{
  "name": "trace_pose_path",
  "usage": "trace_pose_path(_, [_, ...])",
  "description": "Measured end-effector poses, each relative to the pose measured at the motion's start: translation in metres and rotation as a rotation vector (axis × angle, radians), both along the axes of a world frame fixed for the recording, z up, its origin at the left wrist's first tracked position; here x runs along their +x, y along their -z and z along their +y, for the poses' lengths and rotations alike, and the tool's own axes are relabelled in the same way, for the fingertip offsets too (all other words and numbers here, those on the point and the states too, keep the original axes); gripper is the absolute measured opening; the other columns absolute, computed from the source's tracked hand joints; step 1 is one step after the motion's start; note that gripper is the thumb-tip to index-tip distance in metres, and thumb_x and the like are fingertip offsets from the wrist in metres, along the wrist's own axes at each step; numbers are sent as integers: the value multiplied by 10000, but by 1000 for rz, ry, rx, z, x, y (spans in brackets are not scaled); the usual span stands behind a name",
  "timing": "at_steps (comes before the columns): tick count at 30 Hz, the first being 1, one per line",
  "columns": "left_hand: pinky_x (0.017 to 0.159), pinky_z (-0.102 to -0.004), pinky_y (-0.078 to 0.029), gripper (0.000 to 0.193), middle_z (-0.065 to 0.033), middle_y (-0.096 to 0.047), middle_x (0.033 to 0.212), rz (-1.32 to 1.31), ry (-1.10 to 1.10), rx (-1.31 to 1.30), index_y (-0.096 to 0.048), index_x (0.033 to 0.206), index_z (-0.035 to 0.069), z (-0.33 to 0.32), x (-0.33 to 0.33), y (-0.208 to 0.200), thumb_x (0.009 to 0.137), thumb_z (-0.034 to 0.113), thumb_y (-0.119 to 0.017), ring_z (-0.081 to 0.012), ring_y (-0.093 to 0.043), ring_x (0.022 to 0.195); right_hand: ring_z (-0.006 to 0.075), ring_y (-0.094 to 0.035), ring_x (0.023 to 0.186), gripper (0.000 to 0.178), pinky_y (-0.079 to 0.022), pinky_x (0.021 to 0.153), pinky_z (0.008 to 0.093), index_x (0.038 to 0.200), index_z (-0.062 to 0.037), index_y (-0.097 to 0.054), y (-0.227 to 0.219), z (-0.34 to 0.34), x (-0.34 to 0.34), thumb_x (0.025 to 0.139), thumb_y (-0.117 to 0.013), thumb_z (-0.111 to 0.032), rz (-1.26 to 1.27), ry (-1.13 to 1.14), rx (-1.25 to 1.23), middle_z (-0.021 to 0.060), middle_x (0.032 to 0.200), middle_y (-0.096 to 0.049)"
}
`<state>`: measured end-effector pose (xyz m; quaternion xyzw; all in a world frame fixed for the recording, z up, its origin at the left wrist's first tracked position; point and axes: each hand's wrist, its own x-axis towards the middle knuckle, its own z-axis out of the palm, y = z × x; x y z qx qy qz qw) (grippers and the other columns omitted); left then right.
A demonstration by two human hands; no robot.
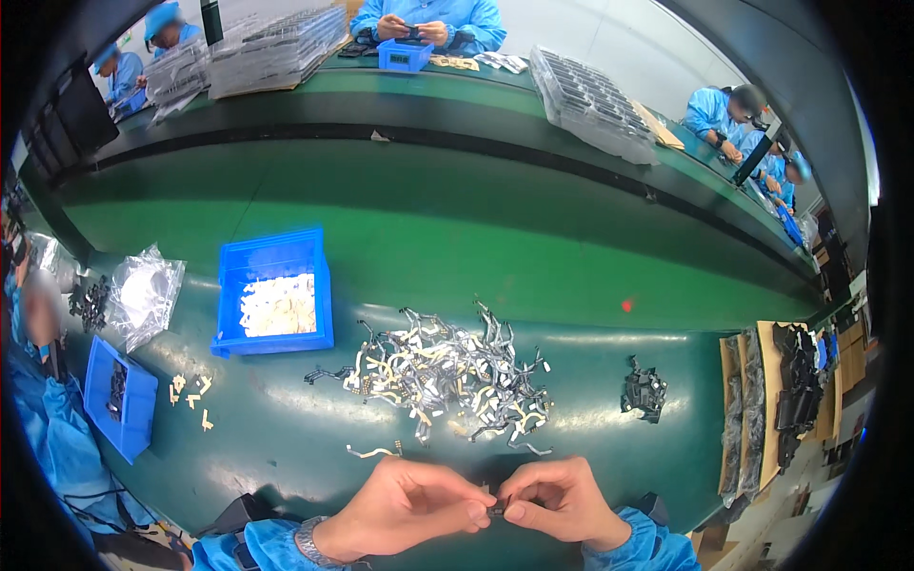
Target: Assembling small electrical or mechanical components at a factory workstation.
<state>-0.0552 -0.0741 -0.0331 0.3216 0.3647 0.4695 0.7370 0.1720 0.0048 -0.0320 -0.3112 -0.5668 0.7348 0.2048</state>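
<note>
Close to my body, my left hand and my right hand meet fingertip to fingertip. Between them they pinch a small black part; fingers cover most of it, so its exact kind does not show. Just beyond lies a loose heap of thin white, grey and yellowish flex cables. One single flex cable rests apart from the heap, above my left hand. Farther right sits a small pile of black parts.
A blue bin with pale pieces stands at back left. Left of it are a clear plastic bag, a second blue bin and several small cream pieces. Stacked trays edge the right side. Co-workers sit across and at left.
</note>
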Motion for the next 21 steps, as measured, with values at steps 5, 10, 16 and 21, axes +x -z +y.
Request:
trace_pose_path(5, [824,-280,-569,172,-105,-738,969,4,4,16,-711,1088,-21,0,0,1,937,56,-687,-138,-697,889,155,-656,891,127,-542,786,289,1006,66,-690,-1,1,1,899,-707,0,41,-22,-85,110,937,-690])
trace_pose_path(10, [821,-276,-562,187,-100,-737,965,-39,7,9,-711,1101,-20,0,1,2,938,67,-690,-124,-685,871,159,-658,884,120,-541,787,291,1009,68,-683,-1,4,1,912,-689,-2,74,-86,-123,111,954,-685])
trace_pose_path(16, [816,-272,-560,186,-100,-734,976,-22,26,12,-714,1103,-18,0,2,4,940,67,-688,-118,-678,877,154,-656,879,138,-545,784,290,1027,58,-676,3,1,1,916,-692,-21,142,-70,-209,112,988,-678])
trace_pose_path(21, [818,-273,-560,185,-99,-732,982,-23,36,41,-713,1104,-21,0,2,5,941,64,-684,-117,-676,877,143,-657,881,185,-552,795,275,1037,56,-670,7,4,8,929,-702,-91,29,-146,-302,107,978,-677])
